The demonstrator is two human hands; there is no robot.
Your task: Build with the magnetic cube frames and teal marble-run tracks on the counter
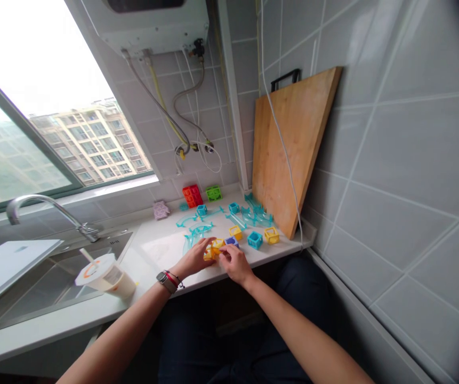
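Note:
My left hand [196, 257] is closed around the left side of a yellow plastic toy piece [214, 249] at the counter's front edge. From the right, my right hand [234, 262] pinches the same yellow piece with its fingertips. Part of the piece is hidden behind my fingers. Just behind my right hand sits a purple cube block [232, 242]. A yellow open-frame cube [235, 232], a teal cube [255, 240] and another yellow cube [271, 235] stand to the right. Translucent teal track pieces [198, 230] lie behind my hands.
Red [192, 196] and green blocks [214, 193] stand along the back wall. A wooden board [289, 154] leans on the right wall, a white cable hanging before it. At left are a drink cup [107, 274], a sink with a faucet [49, 202] and a white panel [5, 266].

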